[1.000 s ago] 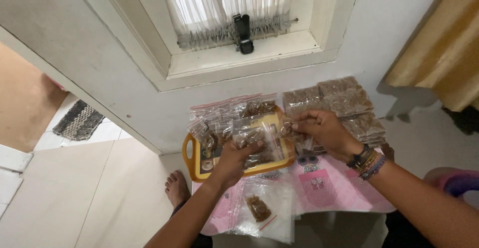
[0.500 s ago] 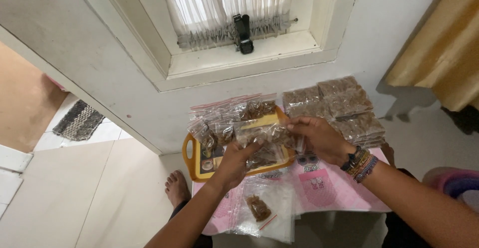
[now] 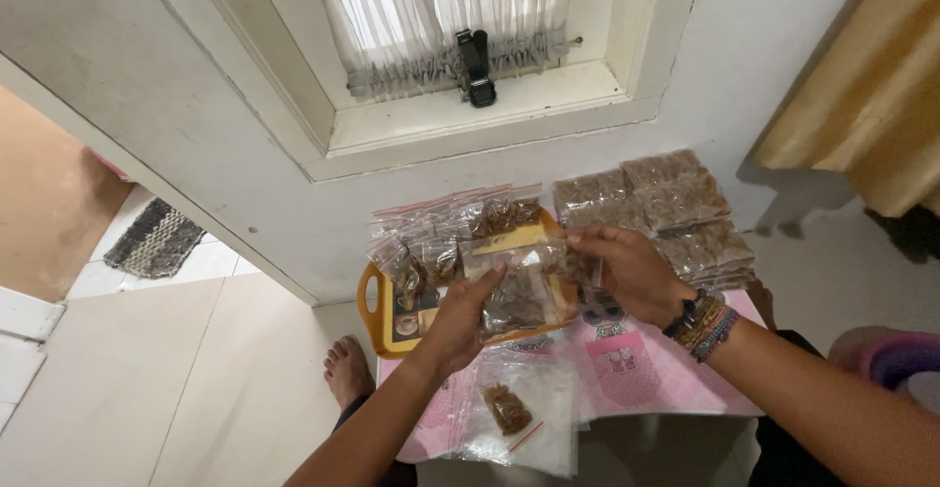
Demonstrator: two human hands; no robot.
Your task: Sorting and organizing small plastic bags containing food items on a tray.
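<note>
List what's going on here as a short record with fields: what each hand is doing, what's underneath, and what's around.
Left hand: left hand grips the lower left side of a small clear bag of brown food
Right hand: right hand, beaded bracelets at the wrist, pinches the same bag's top right edge
Beneath: yellow tray heaped with more filled bags
Right of tray: stacked packed bags
Near side: clear bag with a little brown food lying on a pink sheet
Floor: a bare foot
Behind: white door with curtained window
</note>
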